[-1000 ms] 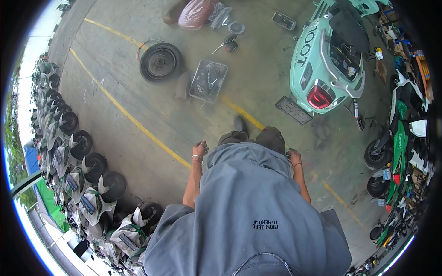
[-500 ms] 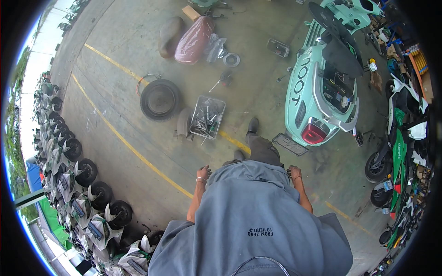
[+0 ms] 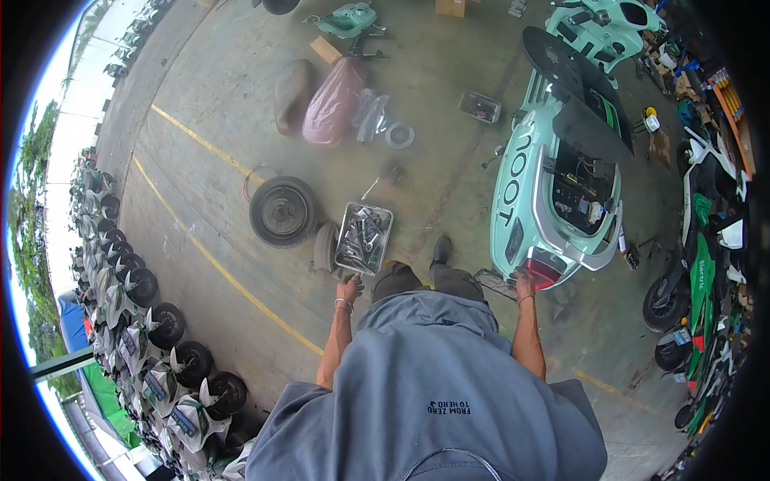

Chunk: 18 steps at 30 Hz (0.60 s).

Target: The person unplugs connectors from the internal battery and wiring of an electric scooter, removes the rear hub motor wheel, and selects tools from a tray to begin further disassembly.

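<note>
My left hand (image 3: 347,288) hangs just below the near end of a clear tray (image 3: 389,240). Its fingers are loosely parted, with no object visible in them. Several metal tools (image 3: 365,236) fill the tray on the floor. Out to the right, my right hand (image 3: 524,284) overlaps the red tail light (image 3: 543,271) of a mint-green scooter (image 3: 521,172). Its fingers are too small to read, and whether they touch the light I cannot tell. The scooter's seat area is uncovered, showing wiring and parts in the bay (image 3: 579,192).
Left of the tray lie a tire on a wheel (image 3: 283,211) and a dark curved part (image 3: 325,247). Farther off are a plastic-wrapped seat (image 3: 337,103), a brown seat (image 3: 293,96) and a small tray (image 3: 480,107). Parked scooters (image 3: 164,325) line the left; a green-and-white motorcycle (image 3: 700,268) stands right.
The floor items near me sit closer to my body, and the scooter's tail is beside my right hand. Both hands have risen slightly in view. The forward foot has changed.
</note>
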{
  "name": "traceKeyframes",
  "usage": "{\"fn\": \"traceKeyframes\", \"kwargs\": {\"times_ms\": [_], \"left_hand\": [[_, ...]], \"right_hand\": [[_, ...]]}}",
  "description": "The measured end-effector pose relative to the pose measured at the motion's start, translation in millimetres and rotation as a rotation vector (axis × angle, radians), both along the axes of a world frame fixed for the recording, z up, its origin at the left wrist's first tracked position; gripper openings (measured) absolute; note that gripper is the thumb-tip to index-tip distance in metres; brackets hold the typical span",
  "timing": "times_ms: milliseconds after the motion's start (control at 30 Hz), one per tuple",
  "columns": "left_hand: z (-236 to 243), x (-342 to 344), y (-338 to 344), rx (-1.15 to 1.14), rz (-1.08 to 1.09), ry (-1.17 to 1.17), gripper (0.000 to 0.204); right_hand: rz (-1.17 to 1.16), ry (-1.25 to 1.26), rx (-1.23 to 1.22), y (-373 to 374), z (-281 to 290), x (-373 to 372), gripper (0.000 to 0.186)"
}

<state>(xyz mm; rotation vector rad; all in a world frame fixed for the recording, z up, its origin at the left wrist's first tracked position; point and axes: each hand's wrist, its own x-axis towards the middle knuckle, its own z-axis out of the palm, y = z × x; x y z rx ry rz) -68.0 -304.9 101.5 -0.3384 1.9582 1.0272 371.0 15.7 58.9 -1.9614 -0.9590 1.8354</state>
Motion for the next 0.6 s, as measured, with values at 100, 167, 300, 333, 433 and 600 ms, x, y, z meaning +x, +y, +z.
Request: {"fn": "traceKeyframes", "kwargs": {"times_ms": [100, 167, 300, 333, 433, 600], "left_hand": [[-5.5, -3.0, 10.4, -0.022, -0.021, -0.01, 0.04], [-3.1, -8.3, -3.2, -0.078, -0.031, -0.026, 0.04], [-13.1, -5.0, -23.3, -0.145, -0.099, -0.078, 0.04], [-14.1, -1.7, -31.5, -0.164, -0.107, -0.088, 0.04], [-17.9, -3.1, -43.8, -0.199, -0.175, -0.092, 0.039], [-84.2, -29.8, -52.7, -0.235, -0.279, -0.082, 0.037]], "right_hand": [[-0.012, -0.066, -0.024, -2.5, -4.3, 17.1, 0.035], [-0.001, -0.069, -0.106, -19.0, 12.4, 6.1, 0.034], [0.004, -0.116, -0.163, -55.7, 26.9, 6.4, 0.035], [0.033, -0.122, -0.175, -64.5, 29.0, 5.3, 0.035], [0.187, -0.184, -0.208, -82.1, 33.1, -19.9, 0.036], [0.553, -0.208, -0.101, -85.7, -53.5, -92.4, 0.032]]}}
